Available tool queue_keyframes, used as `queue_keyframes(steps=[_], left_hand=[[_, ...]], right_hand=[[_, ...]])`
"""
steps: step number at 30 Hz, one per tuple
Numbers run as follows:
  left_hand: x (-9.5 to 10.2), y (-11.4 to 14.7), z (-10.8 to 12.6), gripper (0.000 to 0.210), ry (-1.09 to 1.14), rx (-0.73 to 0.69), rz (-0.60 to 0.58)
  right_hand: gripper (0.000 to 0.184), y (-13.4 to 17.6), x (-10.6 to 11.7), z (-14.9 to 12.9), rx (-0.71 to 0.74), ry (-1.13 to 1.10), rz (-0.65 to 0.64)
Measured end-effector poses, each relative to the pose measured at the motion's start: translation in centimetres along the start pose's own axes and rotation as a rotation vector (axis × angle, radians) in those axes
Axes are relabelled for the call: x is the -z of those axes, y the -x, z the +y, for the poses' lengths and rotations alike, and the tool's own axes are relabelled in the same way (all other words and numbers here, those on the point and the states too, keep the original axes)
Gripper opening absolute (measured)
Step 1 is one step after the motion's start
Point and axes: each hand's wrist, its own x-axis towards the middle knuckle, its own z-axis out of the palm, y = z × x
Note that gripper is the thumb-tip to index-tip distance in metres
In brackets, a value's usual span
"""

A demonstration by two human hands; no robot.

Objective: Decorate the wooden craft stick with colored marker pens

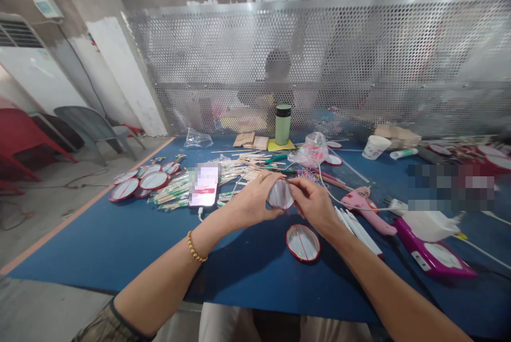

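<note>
Between my hands is a small round white disc with a dark red rim (281,196), raised above the blue table. My left hand (255,195) grips its left edge, thumb below and fingers above. On its right edge the fingers of my right hand (311,199) are pinched together. A thin line crosses the face of the disc. Just below my hands lies a second round piece (302,243), whitish inside with a red rim and a red line across it. White sticks (359,231) lie beside my right forearm.
A phone (205,185) leans over wrapped sticks at left, near stacked red-rimmed discs (154,180). To the right are a pink glue gun (369,209) and a magenta power strip (433,251). A green tumbler (283,124) and paper cup (376,147) stand behind, before a perforated metal screen (223,65).
</note>
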Motion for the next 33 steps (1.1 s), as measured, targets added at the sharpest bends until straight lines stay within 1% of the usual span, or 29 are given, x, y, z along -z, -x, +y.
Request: queue_keyframes(steps=[2, 3, 6, 7, 9, 10, 12, 14, 19, 21, 24, 30, 33], left_hand=[[0.1, -0.1, -0.3, 0.070, 0.174, 0.062, 0.019], [0.1, -0.2, -0.6, 0.067, 0.276, 0.107, 0.031], [0.3, -0.5, -1.4, 0.037, 0.551, 0.290, 0.067], [0.3, -0.6, -1.6, 0.032, 0.619, 0.352, 0.071], [0.4, -0.7, -1.8, 0.028, 0.710, 0.438, 0.057], [0.4, -0.7, -1.7, 0.027, 0.733, 0.459, 0.047], [0.3, -0.7, -1.5, 0.028, 0.734, 0.457, 0.025], [0.1, -0.6, -1.3, 0.029, 0.678, 0.422, 0.036], [-0.6, -0.6, -1.2, 0.025, 0.412, 0.293, 0.170], [-0.9, -0.6, -1.3, 0.023, 0.353, 0.264, 0.211], [-1.4, -0.6, -1.2, 0.021, 0.328, 0.254, 0.232], [-1.8, -0.6, -1.3, 0.016, 0.311, 0.334, 0.248], [-1.5, -0.6, -1.6, 0.021, 0.344, 0.300, 0.234]], right_hand=[[0.036, 0.1, 0.0, 0.0, -0.007, 0.023, 0.009], [0.034, 0.1, 0.1, 0.0, -0.008, 0.025, 0.017], [0.031, 0.1, 0.1, 0.0, 0.017, 0.032, 0.053], [0.031, 0.1, 0.2, 0.0, 0.025, 0.037, 0.065], [0.031, 0.0, 0.2, 0.2, 0.034, 0.048, 0.083], [0.030, 0.0, 0.3, 0.3, 0.035, 0.055, 0.091], [0.029, -0.1, 0.3, 0.4, 0.040, 0.079, 0.105], [0.026, -0.1, 0.4, 0.4, 0.054, 0.112, 0.110], [0.023, 0.1, 0.3, 0.2, 0.089, 0.184, 0.083], [0.024, 0.1, 0.2, 0.2, 0.100, 0.209, 0.071], [0.023, 0.2, -0.1, 0.4, 0.115, 0.222, 0.055], [0.020, 0.3, -0.4, 0.4, 0.117, 0.227, 0.055], [0.020, 0.3, -0.3, 0.2, 0.098, 0.213, 0.050]])
